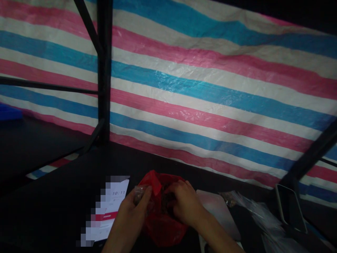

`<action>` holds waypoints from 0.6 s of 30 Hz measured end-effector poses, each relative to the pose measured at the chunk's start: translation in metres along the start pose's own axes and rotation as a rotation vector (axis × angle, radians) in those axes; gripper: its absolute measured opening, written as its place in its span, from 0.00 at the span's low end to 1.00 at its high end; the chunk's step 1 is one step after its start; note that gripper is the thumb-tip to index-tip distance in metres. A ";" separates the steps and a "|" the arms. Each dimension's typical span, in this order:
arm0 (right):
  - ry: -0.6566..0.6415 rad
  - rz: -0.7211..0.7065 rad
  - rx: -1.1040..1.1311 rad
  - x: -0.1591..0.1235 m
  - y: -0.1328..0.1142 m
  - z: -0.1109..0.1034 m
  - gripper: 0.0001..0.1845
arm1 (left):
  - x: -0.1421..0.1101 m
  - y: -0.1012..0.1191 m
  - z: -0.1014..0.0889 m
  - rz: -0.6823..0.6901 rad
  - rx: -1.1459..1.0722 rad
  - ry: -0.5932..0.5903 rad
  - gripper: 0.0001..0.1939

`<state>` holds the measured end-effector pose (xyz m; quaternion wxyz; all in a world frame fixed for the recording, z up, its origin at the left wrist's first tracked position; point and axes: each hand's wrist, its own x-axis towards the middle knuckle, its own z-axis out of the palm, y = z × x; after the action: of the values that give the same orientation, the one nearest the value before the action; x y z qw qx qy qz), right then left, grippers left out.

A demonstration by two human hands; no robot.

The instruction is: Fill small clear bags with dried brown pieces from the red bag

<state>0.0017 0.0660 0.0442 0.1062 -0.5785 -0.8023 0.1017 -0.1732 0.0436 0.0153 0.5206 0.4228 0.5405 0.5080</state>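
A red plastic bag [160, 225] stands open on the dark table [52, 211], with something dark and lumpy inside its mouth [165, 200]. My right hand [185, 203] grips the bag's upper edge, its fingers curled into the opening. My left hand [130, 218] pinches a small clear plastic packet [139, 195] against the bag's left side. Left of that hand lies a phone [107, 211] with a lit white and red screen, partly blurred out.
A pale flat board [217, 214] lies right of the bag, and crumpled clear plastic film [255, 218] lies beyond it. A dark-framed slab, perhaps a tablet [289, 207], leans at the right. Black metal posts [104, 70] stand before a striped tarp [210, 88]. A blue object [9, 112] sits far left.
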 end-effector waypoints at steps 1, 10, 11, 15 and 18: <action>0.014 0.006 0.040 -0.001 0.001 0.002 0.19 | -0.002 0.004 -0.001 -0.005 -0.023 -0.004 0.26; 0.079 0.079 0.450 -0.007 0.020 0.018 0.21 | 0.008 -0.003 -0.004 0.151 0.045 0.136 0.34; 0.086 0.089 0.484 -0.009 0.021 0.018 0.21 | 0.009 -0.006 -0.003 0.249 0.094 0.207 0.33; 0.120 0.115 0.600 -0.019 0.025 0.010 0.22 | 0.008 -0.016 0.001 0.554 0.233 0.310 0.26; 0.162 0.119 0.664 -0.029 0.025 -0.004 0.22 | 0.003 -0.024 0.007 0.531 0.290 0.226 0.25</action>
<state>0.0343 0.0468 0.0395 0.3458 -0.5642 -0.6794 0.3170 -0.1652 0.0446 -0.0084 0.2408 0.5599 0.5325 0.5874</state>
